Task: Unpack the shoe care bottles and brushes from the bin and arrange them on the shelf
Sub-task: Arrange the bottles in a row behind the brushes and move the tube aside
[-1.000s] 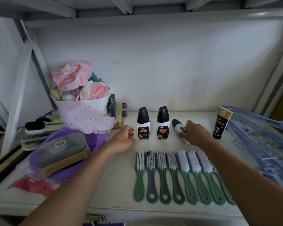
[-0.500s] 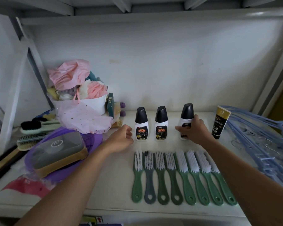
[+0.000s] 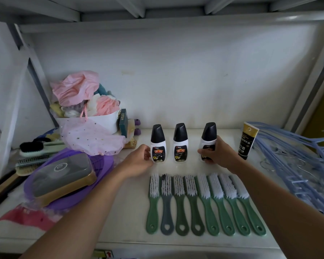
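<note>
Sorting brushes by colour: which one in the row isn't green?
The grey brush, second from the left in the row; the other seven have green handles.

A single wide-angle camera sits on the person's head, facing forward and slightly down into a white shelf (image 3: pixel 176 243) bay at close range. Both forearms enter from 5 and 7 o'clock and reach toward the centre, so the view looks along them. The back wall (image 3: pixel 176 81) fills 12 o'clock, with the underside of the shelf above (image 3: pixel 157 17) along the top edge. The lens bends the frame uprights at 3 and 9 o'clock. The shelf's front lip runs across 6 o'clock, and what lies below it is probably a lower level, too cropped to tell. No second view overlaps.
</note>
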`<action>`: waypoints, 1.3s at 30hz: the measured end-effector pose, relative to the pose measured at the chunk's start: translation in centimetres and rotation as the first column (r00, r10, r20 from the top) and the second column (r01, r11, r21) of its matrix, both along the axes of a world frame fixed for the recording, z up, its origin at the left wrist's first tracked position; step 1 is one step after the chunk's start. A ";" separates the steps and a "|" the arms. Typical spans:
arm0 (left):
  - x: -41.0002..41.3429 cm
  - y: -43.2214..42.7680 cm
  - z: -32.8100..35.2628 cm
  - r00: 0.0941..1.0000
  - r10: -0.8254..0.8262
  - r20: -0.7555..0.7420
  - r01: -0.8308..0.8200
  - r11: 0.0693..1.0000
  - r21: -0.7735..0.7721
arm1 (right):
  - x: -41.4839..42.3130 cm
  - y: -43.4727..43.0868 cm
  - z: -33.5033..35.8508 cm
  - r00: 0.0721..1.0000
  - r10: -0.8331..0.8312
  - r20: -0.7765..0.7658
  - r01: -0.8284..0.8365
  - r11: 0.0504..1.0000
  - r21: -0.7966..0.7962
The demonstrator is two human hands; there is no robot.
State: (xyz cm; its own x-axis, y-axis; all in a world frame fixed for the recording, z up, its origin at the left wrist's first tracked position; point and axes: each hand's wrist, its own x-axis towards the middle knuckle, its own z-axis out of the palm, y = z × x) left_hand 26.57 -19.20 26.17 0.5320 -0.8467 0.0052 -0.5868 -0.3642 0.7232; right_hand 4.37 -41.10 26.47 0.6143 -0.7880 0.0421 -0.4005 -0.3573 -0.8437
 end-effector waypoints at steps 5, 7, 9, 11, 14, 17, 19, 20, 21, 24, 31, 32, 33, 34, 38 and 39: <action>-0.1 -0.1 0.0 1.000 -0.007 -0.008 0.007 1.000 0.000 | 0.8 0.3 -0.2 0.999 0.042 0.017 -0.042 0.999 0.003; -0.1 -0.1 0.0 1.000 -0.011 -0.002 0.011 1.000 0.008 | 0.9 0.3 -0.2 0.999 0.041 0.032 -0.041 0.999 0.015; -0.1 -0.1 -0.1 1.000 -0.012 0.001 0.012 1.000 0.001 | 0.9 0.2 -0.3 0.999 0.036 0.034 -0.036 0.999 0.017; 0.0 -0.2 -0.2 1.000 -0.014 0.001 0.014 1.000 -0.023 | 0.8 0.1 -0.3 0.998 0.028 0.051 -0.030 0.999 0.026; 0.0 -0.1 -0.3 1.000 -0.024 -0.002 0.024 0.999 -0.041 | 0.7 -0.1 -0.3 0.998 0.013 0.065 -0.016 0.999 0.041; 0.0 -0.1 -0.2 1.000 -0.026 0.012 0.026 0.999 -0.031 | 0.6 -0.2 -0.4 0.998 0.015 0.055 -0.017 0.999 0.035; 0.0 -0.1 -0.2 0.999 -0.030 0.017 0.030 0.999 -0.024 | 0.7 -0.3 -0.5 0.999 0.016 0.049 -0.018 0.999 0.031; 0.0 -0.1 -0.2 0.999 -0.035 0.021 0.035 0.999 -0.020 | 0.7 -0.3 -0.5 0.999 0.017 0.046 -0.019 0.999 0.029; 0.1 -0.1 -0.2 0.999 -0.039 0.022 0.039 0.999 -0.016 | 0.7 -0.3 -0.5 0.999 0.019 0.044 -0.020 0.999 0.026; 0.0 -0.1 -0.1 0.999 -0.043 0.026 0.043 0.999 -0.006 | 0.7 -0.4 -0.6 0.999 0.023 0.039 -0.024 0.999 0.023; 0.1 -0.1 -0.3 1.000 -0.027 0.011 0.027 1.000 0.000 | 0.6 -0.3 -0.5 0.999 0.029 0.026 -0.029 1.000 0.002; 0.2 -0.1 -0.3 1.000 -0.024 0.011 0.024 1.000 -0.001 | 0.5 -0.3 -0.5 0.999 0.031 0.018 -0.031 1.000 0.000; 0.2 -0.1 -0.3 1.000 -0.023 0.008 0.023 1.000 -0.005 | 0.4 -0.3 -0.4 0.999 0.034 0.005 -0.034 0.999 -0.010; 0.3 -0.1 -0.3 1.000 -0.023 0.007 0.023 1.000 -0.014 | 0.3 -0.2 -0.4 0.999 0.036 -0.013 -0.036 0.999 -0.026; 0.2 0.0 -0.1 0.999 -0.032 0.008 0.032 0.999 -0.013 | -0.3 0.1 0.2 0.997 0.031 -0.068 -0.037 0.996 -0.084; 0.2 0.0 -0.1 0.999 -0.032 0.009 0.032 0.999 -0.016 | -0.6 0.2 0.3 0.997 0.026 -0.074 -0.032 0.996 -0.087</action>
State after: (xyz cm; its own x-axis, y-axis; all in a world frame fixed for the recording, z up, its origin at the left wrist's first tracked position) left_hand 26.72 -19.22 26.06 0.5049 -0.8629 0.0238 -0.6040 -0.3334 0.7239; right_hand 3.78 -40.94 26.81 0.6410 -0.7648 0.0654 -0.4477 -0.4418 -0.7774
